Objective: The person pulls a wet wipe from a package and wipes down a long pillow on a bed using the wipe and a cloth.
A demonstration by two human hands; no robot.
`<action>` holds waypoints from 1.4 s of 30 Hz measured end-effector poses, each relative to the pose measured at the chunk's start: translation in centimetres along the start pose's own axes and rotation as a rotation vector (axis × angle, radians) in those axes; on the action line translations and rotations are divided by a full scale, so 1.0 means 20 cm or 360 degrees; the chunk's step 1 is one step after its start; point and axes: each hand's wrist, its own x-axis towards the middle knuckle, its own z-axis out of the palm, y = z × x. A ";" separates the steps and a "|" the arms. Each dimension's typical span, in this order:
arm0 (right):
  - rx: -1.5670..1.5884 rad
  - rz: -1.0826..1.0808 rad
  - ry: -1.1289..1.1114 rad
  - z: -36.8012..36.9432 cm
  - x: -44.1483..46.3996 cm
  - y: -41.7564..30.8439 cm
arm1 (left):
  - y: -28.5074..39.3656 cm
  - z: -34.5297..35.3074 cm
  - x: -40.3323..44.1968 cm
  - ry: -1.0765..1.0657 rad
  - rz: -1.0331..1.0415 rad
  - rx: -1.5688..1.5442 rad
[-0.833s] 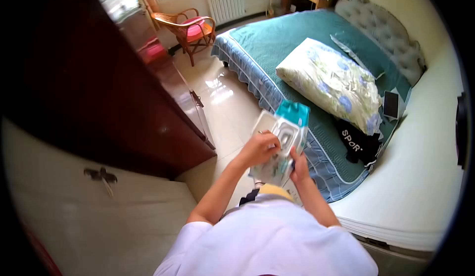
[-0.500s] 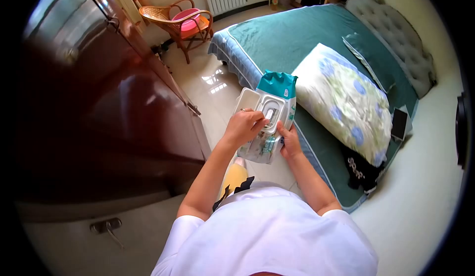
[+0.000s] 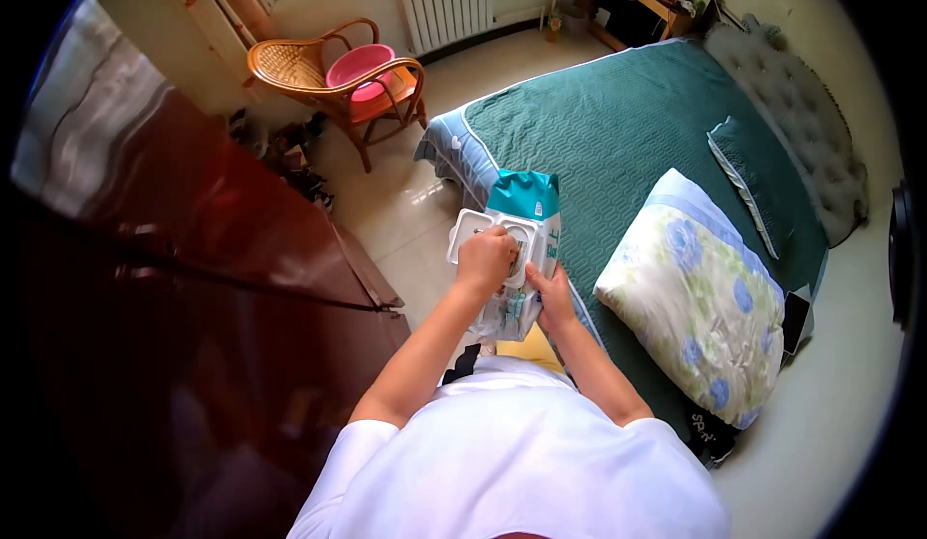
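Observation:
A pack of wet wipes [image 3: 522,197], white with a teal end, is held in front of my body. Its white flip lid [image 3: 464,229] stands open to the left. My right hand [image 3: 552,297] grips the pack's right edge, the thumb on top near the opening and the other fingers mostly hidden underneath. Over the opening, my left hand [image 3: 486,261] is closed with its fingertips bent down at the opening. Whatever those fingertips pinch is hidden by the hand.
A bed with a green cover [image 3: 579,104] is ahead and right, with a floral quilt [image 3: 705,297] and a green pillow [image 3: 748,182]. A glossy dark red cabinet [image 3: 212,278] stands close on the left. Ahead is a rattan chair [image 3: 290,64] holding a pink basin [image 3: 359,66].
The view has shifted, and the chair and cabinet look nearer. My left hand now covers more of the opening. My right hand keeps its grip on the pack.

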 end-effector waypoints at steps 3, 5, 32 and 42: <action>-0.0111 0.0001 0.0009 0.04 0.24 -0.02 | -0.16 0.04 0.22 -0.0022 0.0134 -0.0008; -0.0122 0.0042 0.0050 0.10 0.41 -0.04 | -0.27 0.09 0.37 -0.0026 0.0149 -0.0019; -0.0287 -0.0135 0.0521 0.60 2.31 -0.16 | -1.27 0.14 2.24 -0.0280 0.0262 -0.0216; 0.0117 -0.0129 0.0601 1.10 3.00 0.04 | -2.04 -0.16 2.80 -0.0904 -0.0256 -0.1509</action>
